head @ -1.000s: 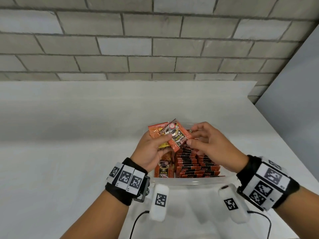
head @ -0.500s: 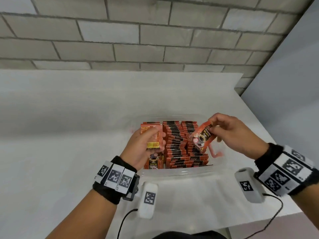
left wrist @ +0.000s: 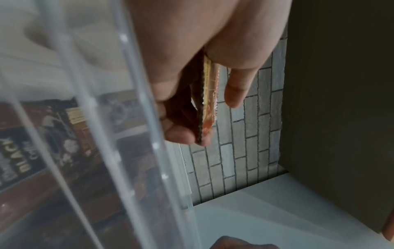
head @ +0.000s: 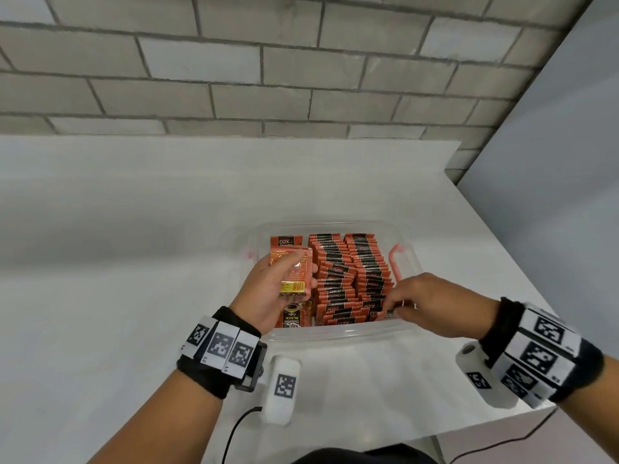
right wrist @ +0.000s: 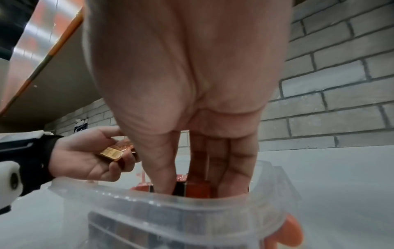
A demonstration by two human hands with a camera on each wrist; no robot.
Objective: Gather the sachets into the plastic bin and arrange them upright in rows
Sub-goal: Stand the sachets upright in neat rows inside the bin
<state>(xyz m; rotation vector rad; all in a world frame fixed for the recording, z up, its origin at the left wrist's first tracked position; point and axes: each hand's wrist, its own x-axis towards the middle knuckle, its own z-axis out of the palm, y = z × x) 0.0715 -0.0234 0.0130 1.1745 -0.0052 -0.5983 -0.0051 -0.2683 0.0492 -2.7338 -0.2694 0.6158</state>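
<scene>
We see the clear plastic bin (head: 338, 333) on the white surface (head: 134, 262), its upright sachets (head: 348, 272) packed in rows. The left hand (head: 268, 293) grips a small stack of sachets (head: 294, 272) above the bin's left side — thumb on top. The right hand (head: 432, 304) reaches into the near right corner, fingers (right wrist: 217, 161) extended down among the packets — whether it pinches one, we cannot tell.

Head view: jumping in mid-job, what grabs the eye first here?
The clear plastic bin on the white table, packed with upright rows of orange sachets. The left hand holds a small stack of sachets above the bin's left side, while the right hand has its fingers down in the near right row.
</scene>
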